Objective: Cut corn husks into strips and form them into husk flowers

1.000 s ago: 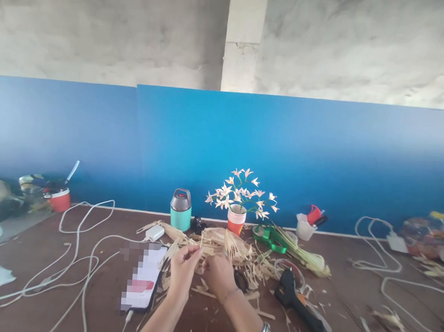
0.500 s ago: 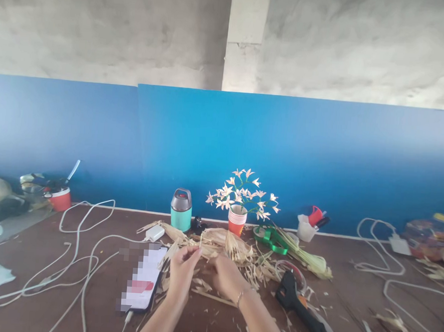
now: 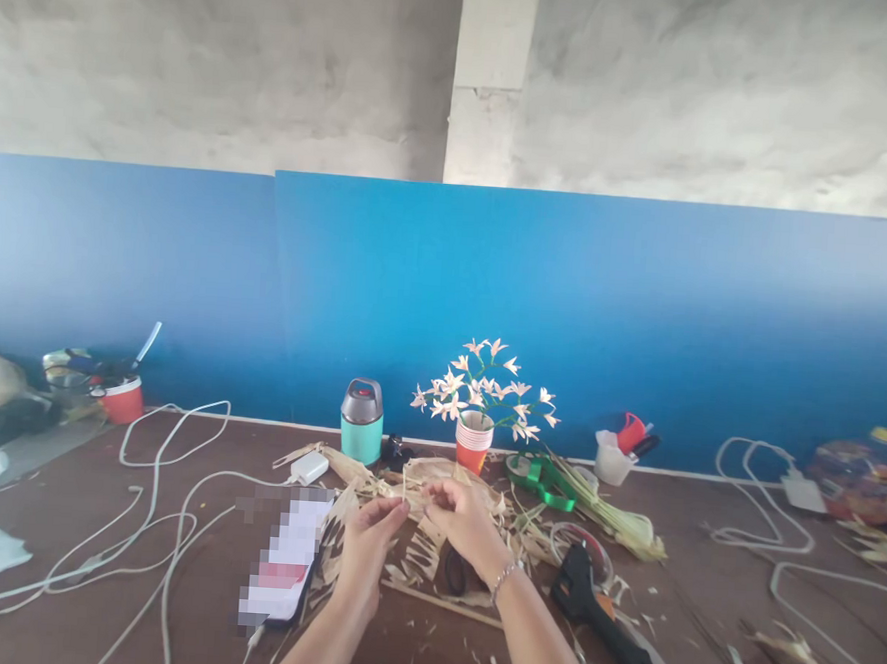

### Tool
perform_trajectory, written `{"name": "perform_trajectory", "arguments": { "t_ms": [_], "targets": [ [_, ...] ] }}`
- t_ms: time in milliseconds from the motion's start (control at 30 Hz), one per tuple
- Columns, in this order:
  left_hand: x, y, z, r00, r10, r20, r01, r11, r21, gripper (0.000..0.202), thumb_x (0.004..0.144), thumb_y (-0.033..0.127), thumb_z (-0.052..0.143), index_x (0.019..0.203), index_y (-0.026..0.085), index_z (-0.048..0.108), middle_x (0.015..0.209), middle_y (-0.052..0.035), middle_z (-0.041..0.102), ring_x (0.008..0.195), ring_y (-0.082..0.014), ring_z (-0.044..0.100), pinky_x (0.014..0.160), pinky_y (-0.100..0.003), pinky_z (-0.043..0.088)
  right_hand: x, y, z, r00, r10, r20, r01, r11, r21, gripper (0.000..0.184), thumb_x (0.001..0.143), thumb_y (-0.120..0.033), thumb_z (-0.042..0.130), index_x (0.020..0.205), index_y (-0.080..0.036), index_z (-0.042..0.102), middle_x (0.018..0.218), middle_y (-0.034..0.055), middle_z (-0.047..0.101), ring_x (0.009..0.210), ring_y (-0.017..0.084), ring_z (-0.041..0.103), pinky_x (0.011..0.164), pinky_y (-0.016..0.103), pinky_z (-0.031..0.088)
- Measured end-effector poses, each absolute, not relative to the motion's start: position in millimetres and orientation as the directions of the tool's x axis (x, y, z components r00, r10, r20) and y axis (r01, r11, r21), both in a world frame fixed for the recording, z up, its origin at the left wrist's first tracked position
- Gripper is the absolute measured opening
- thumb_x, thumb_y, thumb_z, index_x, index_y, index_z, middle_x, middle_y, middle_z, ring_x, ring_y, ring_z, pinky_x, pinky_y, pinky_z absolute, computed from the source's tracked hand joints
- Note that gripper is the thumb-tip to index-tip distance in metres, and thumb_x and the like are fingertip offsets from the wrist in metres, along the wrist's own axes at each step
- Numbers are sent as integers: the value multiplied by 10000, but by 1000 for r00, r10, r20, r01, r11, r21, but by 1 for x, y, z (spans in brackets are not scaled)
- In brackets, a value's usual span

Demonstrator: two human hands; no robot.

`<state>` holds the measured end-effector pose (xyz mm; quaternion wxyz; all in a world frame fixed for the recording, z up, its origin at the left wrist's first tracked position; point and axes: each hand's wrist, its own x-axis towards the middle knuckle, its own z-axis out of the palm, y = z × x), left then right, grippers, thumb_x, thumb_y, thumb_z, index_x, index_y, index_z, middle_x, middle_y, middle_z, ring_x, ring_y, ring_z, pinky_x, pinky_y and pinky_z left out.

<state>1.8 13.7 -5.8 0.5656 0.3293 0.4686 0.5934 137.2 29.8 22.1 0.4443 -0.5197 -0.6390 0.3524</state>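
Observation:
Thumb and fingertips of my left hand [image 3: 368, 543] pinch a thin pale strip [image 3: 404, 485], which stands upright above them. To its right, my right hand [image 3: 462, 524] is raised with fingers bent toward the strip, thumb and fingertips a little apart; I see nothing between them. Under the right wrist lie dark-handled scissors [image 3: 456, 570], partly hidden. Dried husk pieces [image 3: 375, 473] and cut scraps are spread beneath and behind both hands. Behind them a red and white paper cup stack [image 3: 474, 444] holds a spray of pale husk flowers [image 3: 485, 385].
A phone [image 3: 286, 563] on a cable lies left of my hands; white cables [image 3: 175, 546] cross the table. A teal flask [image 3: 362, 427] stands behind. On the right are a glue gun [image 3: 598, 617], green ribbon [image 3: 547, 479], a husk bundle [image 3: 619, 518] and a white cup [image 3: 613, 458].
My right hand has risen and turned toward the strip, its fingers opening out. Dark scissors now show below it. The left hand keeps its pinch almost in place.

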Motion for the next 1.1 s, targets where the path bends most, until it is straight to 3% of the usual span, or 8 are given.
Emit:
{"name": "perform_trajectory", "arguments": {
  "t_ms": [267,400,533,1100],
  "targets": [
    [5,7,4,-77,986,-151,-409,107,906,354,488,392,815,678,137,659,552,6,622,504,-112,553,487,-205,388,132,18,47,74,980,183,70,178,-982,150,619,-301,684,650,-161,640,625,-5,624,629,148,562,616,257,442],
    [7,5,5,-45,985,-165,-427,130,895,317,493,376,814,627,149,638,490,53,530,431,-62,424,441,-184,312,126,17,46,116,971,209,-78,218,-973,185,574,-325,743,604,-163,658,638,-2,632,656,153,560,646,270,448],
    [7,6,1,-7,992,-125,-435,110,894,287,541,364,799,597,146,620,488,69,455,434,-48,329,437,-183,254,120,19,37,122,983,138,-213,162,-964,249,523,-365,795,598,-162,671,636,0,637,659,153,569,673,284,455],
    [7,4,2,56,993,-101,-465,115,878,272,604,345,777,613,137,602,515,63,401,479,-55,258,462,-190,205,117,22,30,130,981,142,-205,166,-965,253,523,-366,793,600,-163,664,634,10,630,655,162,558,643,284,451]
  ]
}}
